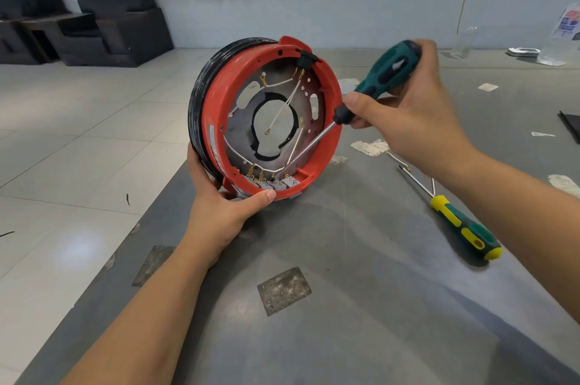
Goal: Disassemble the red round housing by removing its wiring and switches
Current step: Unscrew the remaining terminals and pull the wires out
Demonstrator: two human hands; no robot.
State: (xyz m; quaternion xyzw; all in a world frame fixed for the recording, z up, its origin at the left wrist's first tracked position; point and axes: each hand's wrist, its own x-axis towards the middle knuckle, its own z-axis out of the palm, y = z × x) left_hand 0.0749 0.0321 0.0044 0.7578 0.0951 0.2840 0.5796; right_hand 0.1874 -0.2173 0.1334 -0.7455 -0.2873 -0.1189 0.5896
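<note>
Red round housing (270, 121) stands tilted on edge at desk (345, 306) corner | left hand (226, 212) grips its lower rim | right hand (405, 114) clamps green screwdriver (376, 83), tip down among white wires (282, 108) by grey switches (276, 184)

Office lounge: armchairs (116, 17), tiled floor (78, 121), worktable (345, 290)

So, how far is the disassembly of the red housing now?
Done: one white wire end hangs free. In hand: left hand holds the red round housing; right hand works the green-handled screwdriver near the grey switches. Left: switches, remaining wiring.
</note>
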